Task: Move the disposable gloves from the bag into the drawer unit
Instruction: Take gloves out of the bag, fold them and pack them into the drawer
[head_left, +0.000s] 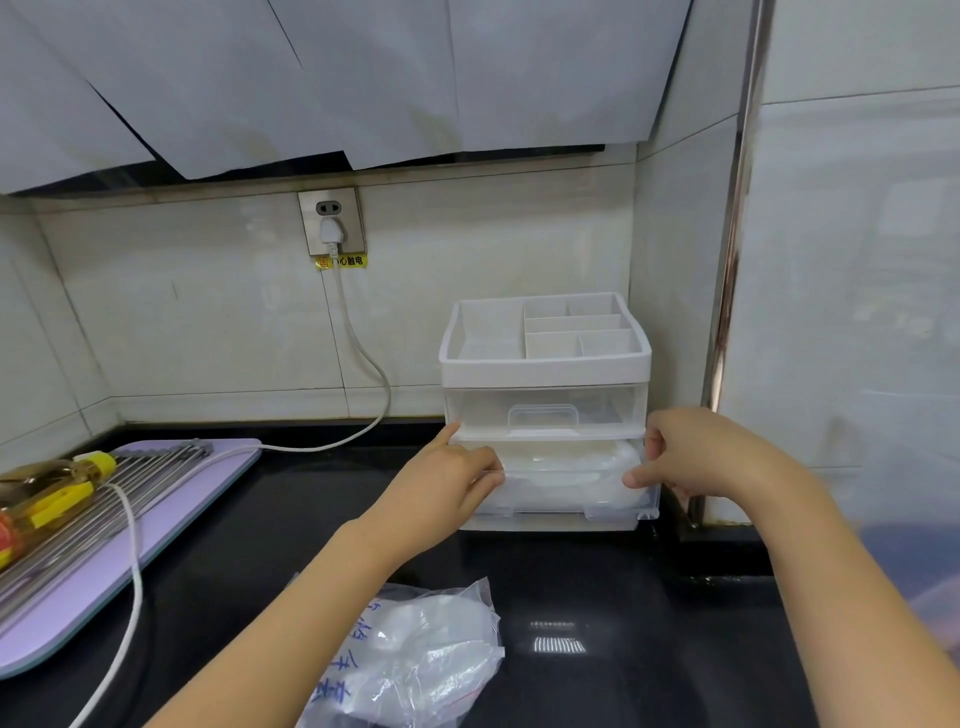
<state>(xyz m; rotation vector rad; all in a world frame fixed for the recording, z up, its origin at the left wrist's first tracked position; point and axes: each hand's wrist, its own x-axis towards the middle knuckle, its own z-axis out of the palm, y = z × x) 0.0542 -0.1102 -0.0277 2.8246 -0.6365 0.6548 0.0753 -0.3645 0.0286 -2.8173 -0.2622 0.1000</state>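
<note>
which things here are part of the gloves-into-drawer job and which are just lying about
Job: drawer unit; lower drawer, gripped by left hand and right hand; whitish gloves in it; plastic bag on the counter.
Lying about: oil bottle, metal rack, purple board, white cable, wall socket.

Drawer unit (545, 371) stands far right on counter (623, 571) against wall (208, 312); gloves (561, 462) in lower drawer (623, 512) of 2, bag (415, 660) near before it, board (182, 519) bearing rack (104, 499) and bottle (52, 488) left.
</note>
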